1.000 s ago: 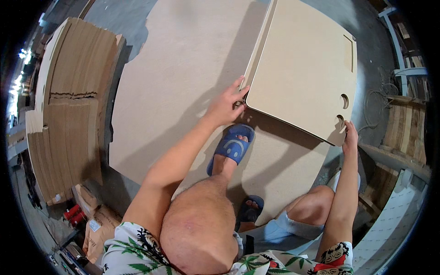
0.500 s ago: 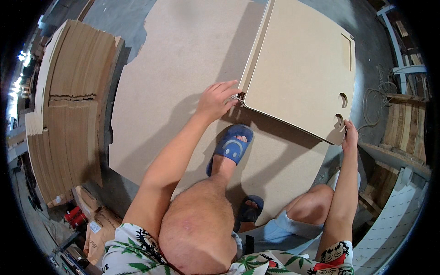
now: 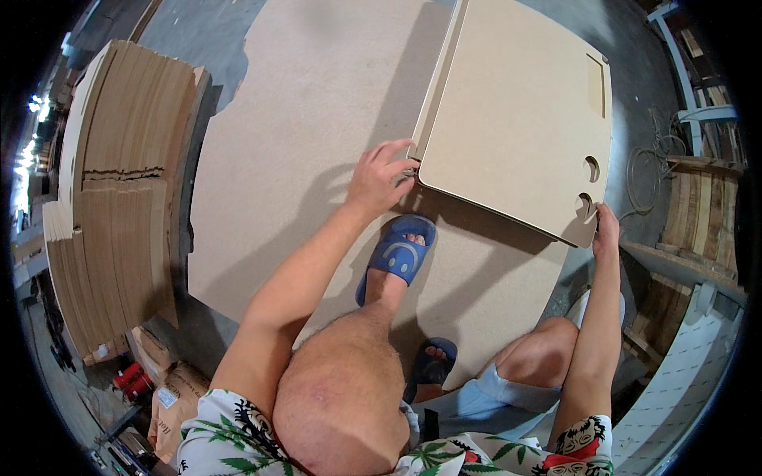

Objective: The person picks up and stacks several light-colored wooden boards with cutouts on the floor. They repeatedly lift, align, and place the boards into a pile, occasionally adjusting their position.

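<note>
Far left: tall stack of tan fibreboard sheets [image 3: 119, 198], standing on edge, edges fanned, some chipped. Below it, low left corner, brown paper sacks [image 3: 171, 397] and a small red object [image 3: 131, 379] on the grey concrete floor [image 3: 198, 32].

Centre: large flat beige fibreboard sheet [image 3: 317, 143] lying on the floor, corner broken away at its upper left. Person's left foot in a blue rubber slipper [image 3: 394, 258] planted on this sheet; second blue slipper [image 3: 432, 366] partly hidden behind the knee, nearer the sheet's lower edge.

Left hand [image 3: 379, 178] reaches forward from the bare forearm, fingers curled over the near left corner of a pale square fibreboard panel [image 3: 516, 119]. Fingertips pinch at the corner; a small dark bit shows there, too small to identify. Grip looks closed on the panel's corner.

The panel is raised off the big sheet, tilted, casting a shadow below its near edge. It has rounded corners, a rectangular slot near the top right, and two round cut-outs along the right edge.

Right hand [image 3: 605, 226] holds the panel's near right corner, beside the lower cut-out; fingers wrapped around the edge from beneath, thumb side toward the camera.

Far right: wooden pallet slats [image 3: 698, 214], a coil of wire [image 3: 643, 170] on the floor, pale blue metal frame [image 3: 698, 87] above.
</note>
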Tool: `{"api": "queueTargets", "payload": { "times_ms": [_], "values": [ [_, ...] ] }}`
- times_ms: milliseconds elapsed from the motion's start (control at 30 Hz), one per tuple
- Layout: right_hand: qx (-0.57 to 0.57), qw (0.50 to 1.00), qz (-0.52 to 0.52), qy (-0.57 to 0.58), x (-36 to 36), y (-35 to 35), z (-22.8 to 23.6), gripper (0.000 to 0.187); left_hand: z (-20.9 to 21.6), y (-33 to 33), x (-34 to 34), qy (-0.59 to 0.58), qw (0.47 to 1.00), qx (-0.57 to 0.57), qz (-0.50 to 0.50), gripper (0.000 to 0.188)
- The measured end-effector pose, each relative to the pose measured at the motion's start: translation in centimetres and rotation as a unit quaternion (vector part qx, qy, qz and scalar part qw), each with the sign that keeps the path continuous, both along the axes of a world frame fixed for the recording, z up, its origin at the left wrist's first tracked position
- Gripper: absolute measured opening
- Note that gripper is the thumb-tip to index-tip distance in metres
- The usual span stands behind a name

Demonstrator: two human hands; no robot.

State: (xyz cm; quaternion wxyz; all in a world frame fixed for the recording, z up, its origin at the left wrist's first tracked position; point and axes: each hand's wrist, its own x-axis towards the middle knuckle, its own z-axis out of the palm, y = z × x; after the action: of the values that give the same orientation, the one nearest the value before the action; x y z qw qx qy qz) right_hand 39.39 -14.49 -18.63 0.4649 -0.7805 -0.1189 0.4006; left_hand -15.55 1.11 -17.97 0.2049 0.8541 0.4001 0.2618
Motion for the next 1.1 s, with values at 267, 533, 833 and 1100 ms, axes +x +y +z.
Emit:
{"api": "queueTargets", "payload": {
  "times_ms": [267, 533, 833, 1100],
  "values": [
    [0.028, 0.999, -0.009, 0.018, 0.0, 0.0, -0.1, 0.021, 0.4, -5.8, 4.2, -0.22, 0.863, -0.375, 0.256, 0.027],
    [0.016, 0.999, -0.035, -0.006, 0.4, 0.2, -1.0, 0.021, 0.3, -5.2, 5.0, -0.288, 0.739, -0.543, 0.275, 0.03],
    [0.014, 0.998, -0.062, 0.01, 0.2, 0.5, -1.2, 0.019, -0.1, -5.1, 4.5, -0.302, 0.739, -0.54, 0.266, 0.026],
    [0.0, 0.997, -0.074, -0.002, 1.6, 0.3, -1.8, 0.022, -0.3, -5.4, 5.0, -0.316, 0.749, -0.525, 0.253, 0.026]
  ]
}}
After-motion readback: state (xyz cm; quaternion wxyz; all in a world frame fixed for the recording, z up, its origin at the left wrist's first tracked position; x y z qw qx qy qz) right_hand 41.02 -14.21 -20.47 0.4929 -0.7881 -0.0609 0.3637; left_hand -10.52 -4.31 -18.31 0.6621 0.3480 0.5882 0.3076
